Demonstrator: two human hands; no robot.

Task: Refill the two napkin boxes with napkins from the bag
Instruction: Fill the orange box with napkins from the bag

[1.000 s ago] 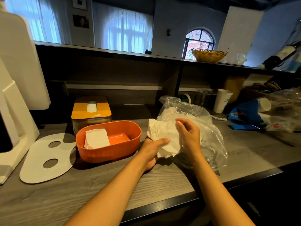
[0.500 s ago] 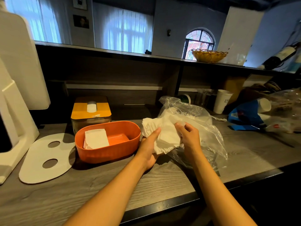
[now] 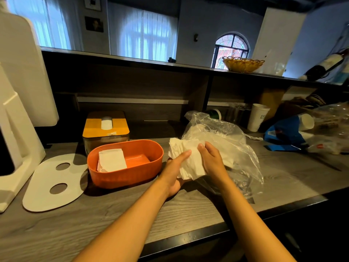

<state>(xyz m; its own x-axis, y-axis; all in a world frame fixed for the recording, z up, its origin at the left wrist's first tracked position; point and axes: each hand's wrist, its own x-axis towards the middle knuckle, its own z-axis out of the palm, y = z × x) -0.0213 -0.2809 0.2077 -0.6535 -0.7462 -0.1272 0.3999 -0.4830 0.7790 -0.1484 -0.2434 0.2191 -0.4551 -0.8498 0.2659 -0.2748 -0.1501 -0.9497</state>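
Note:
A stack of white napkins (image 3: 186, 157) is held between both hands just right of the orange napkin box (image 3: 151, 169). My left hand (image 3: 174, 173) cups the stack from below with the thumb on top. My right hand (image 3: 212, 161) grips its right side. The open orange box holds a small pile of napkins (image 3: 111, 160) at its left end. Behind it stands a second box with a yellow lid (image 3: 105, 125), one napkin showing in its slot. The clear plastic bag (image 3: 226, 140) with more napkins lies behind my right hand.
A white oval lid with two holes (image 3: 43, 186) lies left of the orange box. A white appliance (image 3: 17, 129) fills the left edge. Paper cups (image 3: 257, 118), a blue package (image 3: 283, 133) and plastic clutter sit at the right. The counter's dark front edge (image 3: 207, 235) runs below my arms.
Both hands have drawn the napkin stack left out of the bag toward the orange box. My right hand closed onto the stack's right side.

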